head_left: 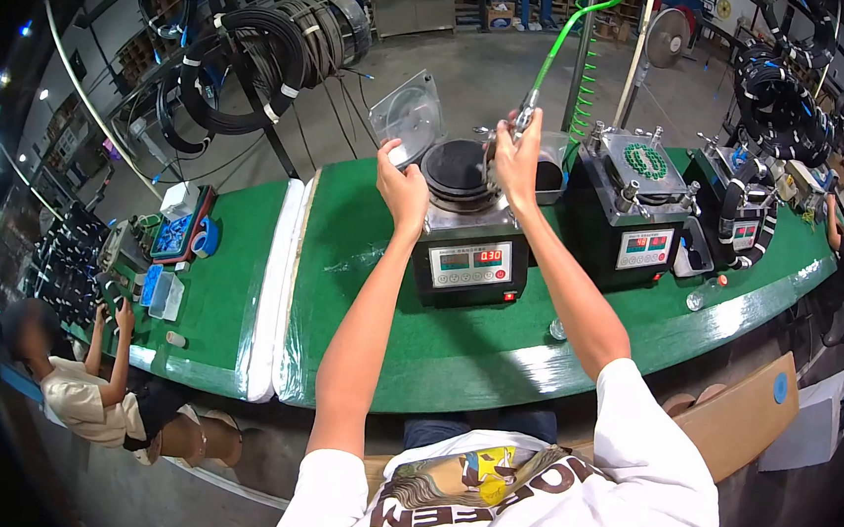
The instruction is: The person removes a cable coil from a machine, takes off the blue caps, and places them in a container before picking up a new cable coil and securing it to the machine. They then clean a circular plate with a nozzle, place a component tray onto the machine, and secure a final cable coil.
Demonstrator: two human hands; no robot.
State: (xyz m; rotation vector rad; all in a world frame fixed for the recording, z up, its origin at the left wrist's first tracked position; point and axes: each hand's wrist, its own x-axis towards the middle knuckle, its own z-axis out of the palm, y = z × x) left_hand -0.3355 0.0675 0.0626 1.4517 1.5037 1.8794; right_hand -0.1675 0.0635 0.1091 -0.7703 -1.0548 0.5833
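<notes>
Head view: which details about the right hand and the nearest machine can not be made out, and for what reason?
Grip part of the hose tool: head view, covered by the right hand.
Small button labels on the front panel: head view, too small to read.
Far end of the green hose: head view, cut off by the top edge.

You wear a white T-shirt (570,523) whose loose short sleeves (643,420) end above the elbows. Its front carries a broad print (445,475) of wavy brownish and dark lines around a bright yellow patch (494,475) with a small figure, edged by bold dark capitals (427,517). Dark blue trousers (436,431) show past your hem. Your left hand (406,195) and right hand (519,164) are bare.
</notes>
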